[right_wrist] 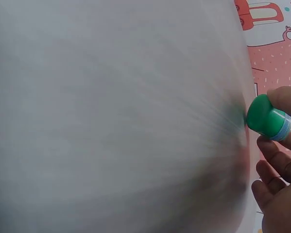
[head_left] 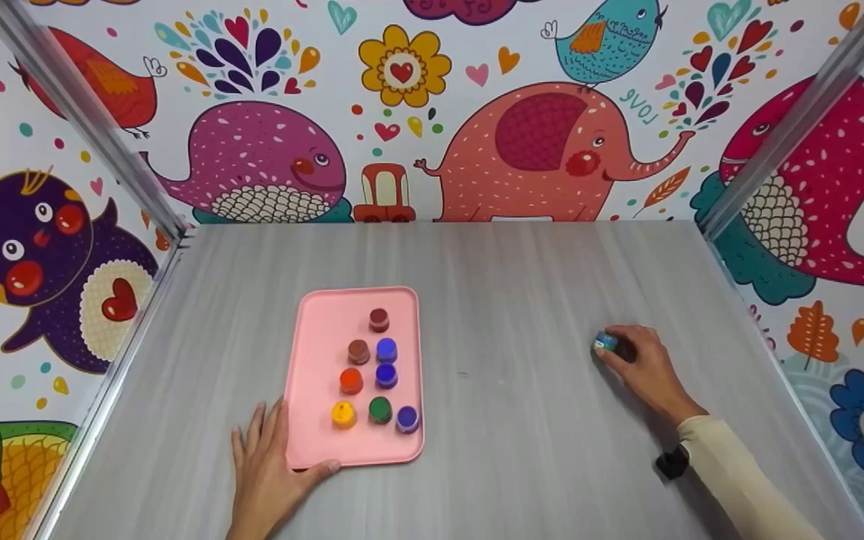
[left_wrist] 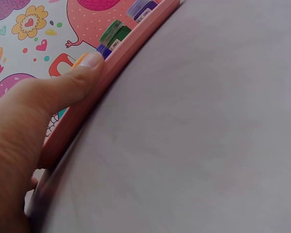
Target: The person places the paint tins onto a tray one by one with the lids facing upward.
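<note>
A pink tray point(head_left: 319, 322) lies left of centre on the table, with several small paint jars on it: maroon point(head_left: 379, 320), brown point(head_left: 358, 352), orange point(head_left: 351, 381), yellow point(head_left: 343, 415), green point(head_left: 380, 410) and blue or violet ones point(head_left: 386, 376). My left hand point(head_left: 263, 469) holds the tray by its near left corner, thumb over the front rim and fingers along the left side. Well to the right, my right hand point(head_left: 646, 367) pinches a small paint jar with a green cap point(right_wrist: 266, 115) between thumb and fingers, just above or on the table; contact is unclear.
The grey wood-grain table point(head_left: 507, 300) stretches between the tray and my right hand. Walls printed with cartoon animals point(head_left: 537, 165) stand behind and on both sides, with metal frame rails point(head_left: 87, 112) at the corners. A black band point(head_left: 672, 461) sits at my right wrist.
</note>
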### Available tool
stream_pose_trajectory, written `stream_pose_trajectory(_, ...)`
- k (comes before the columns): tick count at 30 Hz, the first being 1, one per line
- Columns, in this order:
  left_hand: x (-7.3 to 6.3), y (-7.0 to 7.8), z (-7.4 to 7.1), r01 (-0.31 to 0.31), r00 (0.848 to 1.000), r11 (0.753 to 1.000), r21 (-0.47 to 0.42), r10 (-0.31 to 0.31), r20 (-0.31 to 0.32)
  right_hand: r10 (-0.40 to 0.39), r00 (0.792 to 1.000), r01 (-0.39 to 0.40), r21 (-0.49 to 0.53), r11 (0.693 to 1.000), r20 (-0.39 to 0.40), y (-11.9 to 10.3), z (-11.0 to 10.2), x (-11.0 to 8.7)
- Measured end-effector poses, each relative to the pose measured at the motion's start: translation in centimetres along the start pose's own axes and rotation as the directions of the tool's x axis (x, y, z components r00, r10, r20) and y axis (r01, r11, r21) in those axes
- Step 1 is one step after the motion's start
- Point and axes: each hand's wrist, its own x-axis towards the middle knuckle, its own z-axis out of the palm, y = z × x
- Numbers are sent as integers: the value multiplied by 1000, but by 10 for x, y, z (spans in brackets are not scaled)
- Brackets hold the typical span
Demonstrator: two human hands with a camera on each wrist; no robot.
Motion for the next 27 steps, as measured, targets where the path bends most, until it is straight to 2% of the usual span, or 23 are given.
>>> stream_pose_trajectory(12,3,0,-1,-15,1000,1000,-19,15,-15,20,1000,-20,-21,1000,-1,0,5,-4)
stream_pose_trajectory(27,1,-1,2,25,1000,1000,-10,-25,14,11,1000,-11,0,1000,-12,2,12,-6)
